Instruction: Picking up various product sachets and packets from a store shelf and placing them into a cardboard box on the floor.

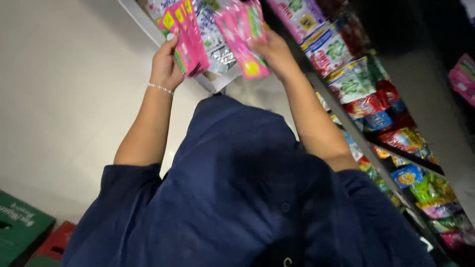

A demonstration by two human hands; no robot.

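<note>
We get uneven light: floor at left is bright and washed out, nearly featureless, while the right side falls off fast to near black past the shelves. The dark blue shirt at bottom is underexposed, folds barely readable. Glare on the silvery packets up top. Motion blur on both stacks of pink sachets, worst on the one under the right hand; the left hand is a bit sharper. Overall soft, compression smear on the shelf packets. Frame is tilted, shelf lines run diagonally. Crates in the bottom-left corner are dim and soft.
</note>
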